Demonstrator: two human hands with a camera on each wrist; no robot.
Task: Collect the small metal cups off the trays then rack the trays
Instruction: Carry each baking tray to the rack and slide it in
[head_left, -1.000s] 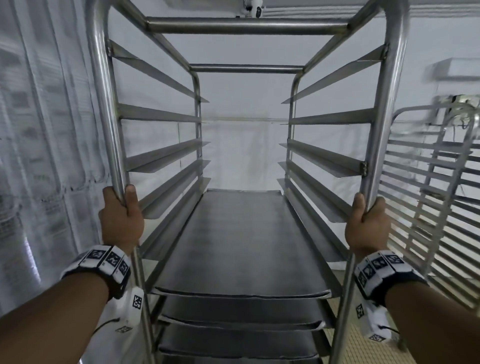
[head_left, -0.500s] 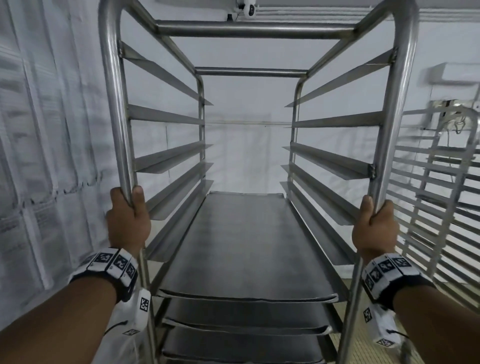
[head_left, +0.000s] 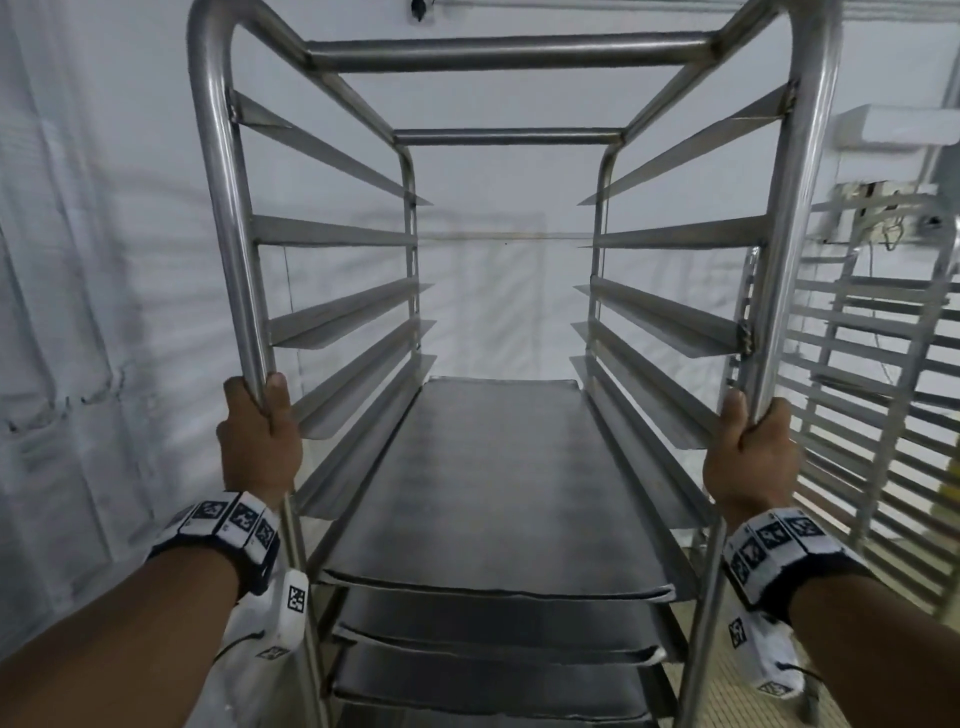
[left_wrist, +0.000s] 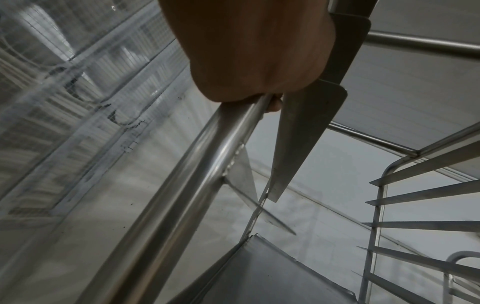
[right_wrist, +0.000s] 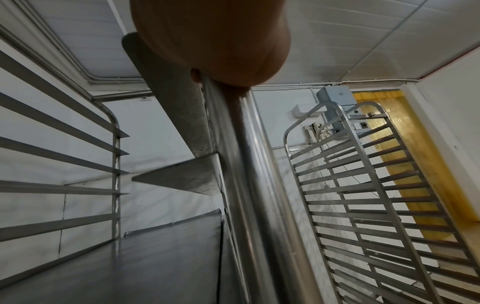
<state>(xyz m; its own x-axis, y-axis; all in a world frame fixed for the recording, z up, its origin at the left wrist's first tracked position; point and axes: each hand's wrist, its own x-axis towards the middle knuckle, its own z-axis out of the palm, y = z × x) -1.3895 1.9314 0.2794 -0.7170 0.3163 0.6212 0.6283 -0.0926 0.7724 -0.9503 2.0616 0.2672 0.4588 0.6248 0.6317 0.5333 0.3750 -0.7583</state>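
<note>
A tall steel tray rack (head_left: 514, 52) stands straight ahead of me. My left hand (head_left: 258, 434) grips its near left upright (head_left: 228, 218), seen close in the left wrist view (left_wrist: 182, 185). My right hand (head_left: 748, 452) grips the near right upright (head_left: 789, 234), also shown in the right wrist view (right_wrist: 249, 185). Flat dark metal trays (head_left: 493, 483) sit on the lower runners, one above another (head_left: 493, 629). The upper runners (head_left: 332, 156) hold nothing. No small metal cups are in view.
A second empty rack (head_left: 878, 395) stands just to the right, also in the right wrist view (right_wrist: 363, 195). A clear plastic curtain (head_left: 78, 312) hangs on the left. A white wall (head_left: 498, 301) lies behind the rack. Yellow strip curtains (right_wrist: 405, 144) hang at far right.
The rack has shifted rightward in the head view and appears a little closer. Both hands keep the same grip on the uprights.
</note>
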